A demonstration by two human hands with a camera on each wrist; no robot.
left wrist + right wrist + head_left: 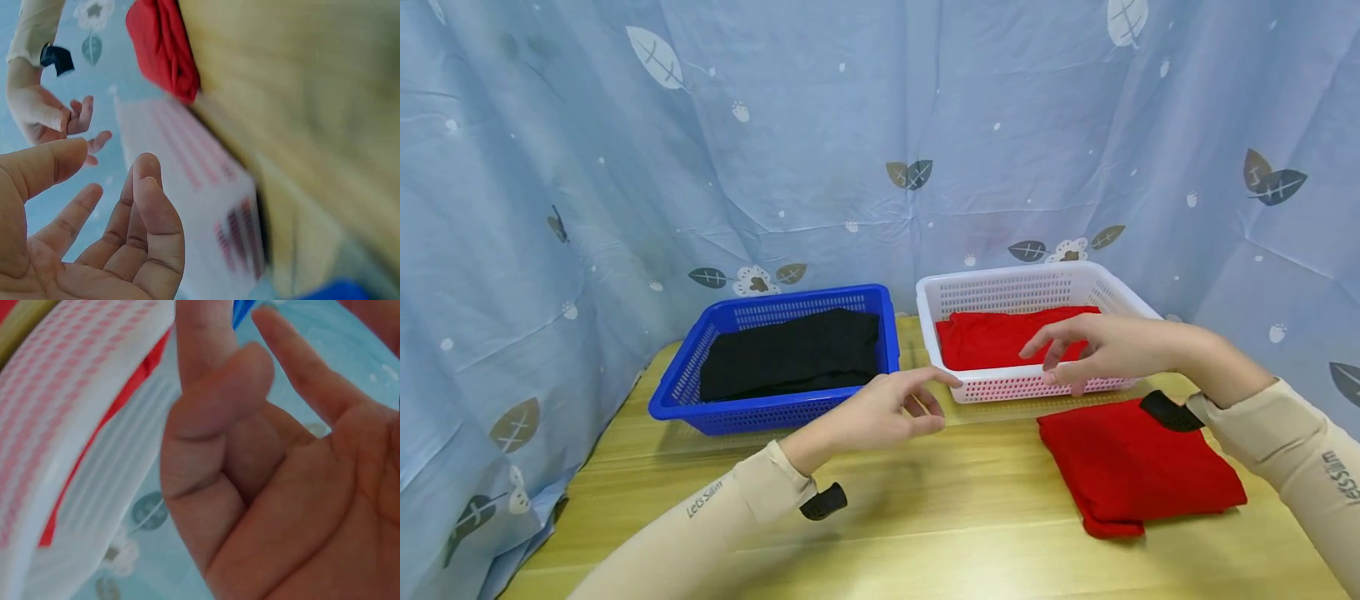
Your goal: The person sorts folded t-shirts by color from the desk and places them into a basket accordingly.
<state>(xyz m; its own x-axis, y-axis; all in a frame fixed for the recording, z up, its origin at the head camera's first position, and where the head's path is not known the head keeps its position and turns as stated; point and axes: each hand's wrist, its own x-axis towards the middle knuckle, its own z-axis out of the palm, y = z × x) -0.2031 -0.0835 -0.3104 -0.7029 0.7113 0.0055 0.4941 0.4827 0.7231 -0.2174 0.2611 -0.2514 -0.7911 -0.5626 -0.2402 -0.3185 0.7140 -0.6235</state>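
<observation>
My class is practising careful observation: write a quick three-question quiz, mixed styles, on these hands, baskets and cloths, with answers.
1. True or false: the black cloth lies inside the blue basket.
2. What does the left hand hold? A) a black cloth B) nothing C) a basket rim
3. Fill in: one red cloth lies in the white basket; another lies on the ___.

Key: 1 true; 2 B; 3 table.

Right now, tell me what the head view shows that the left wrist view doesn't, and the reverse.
Only the head view shows the black cloth lying in the blue basket. Only the left wrist view shows the palm of the left hand. Both show that hand, the right hand, the white basket, and the red cloth on the table.
</observation>
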